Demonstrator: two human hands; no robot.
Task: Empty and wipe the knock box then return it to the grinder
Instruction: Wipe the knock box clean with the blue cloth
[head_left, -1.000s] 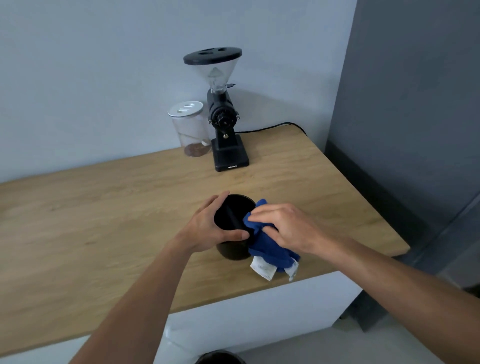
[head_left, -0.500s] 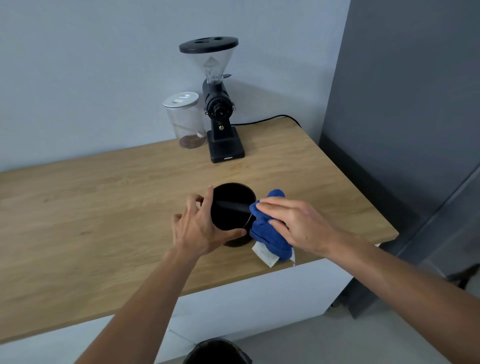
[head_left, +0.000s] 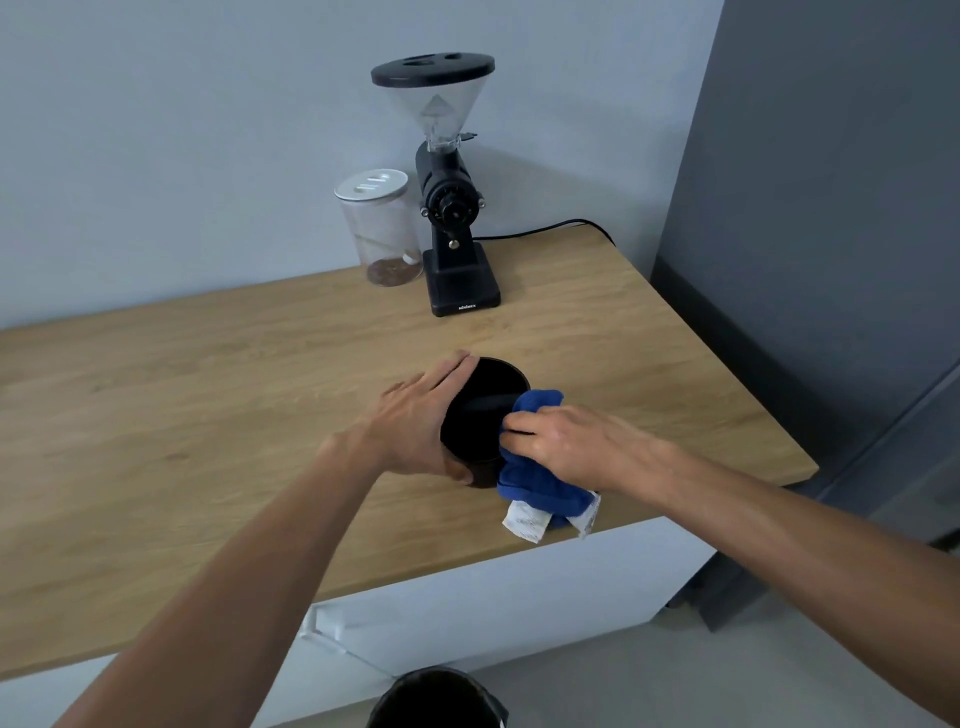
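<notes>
A round black knock box (head_left: 480, 415) with a bar across its mouth stands near the front of the wooden counter (head_left: 208, 415). My left hand (head_left: 415, 421) wraps its left wall, fingers stretched along the rim. My right hand (head_left: 561, 441) presses a blue cloth (head_left: 535, 483) with white tags against the box's right rim and side. The black grinder (head_left: 454, 208) with a clear hopper stands at the back of the counter, well apart from the box.
A clear jar (head_left: 379, 228) with a white lid and some brown grounds sits left of the grinder. A black cable (head_left: 550, 228) runs behind it. A dark bin (head_left: 436, 696) is on the floor below the counter's front edge. A grey wall rises on the right.
My left hand has shifted its grip round the box, fingers now laid flat along the far rim. The cloth in my right hand has moved slightly along the right rim.
</notes>
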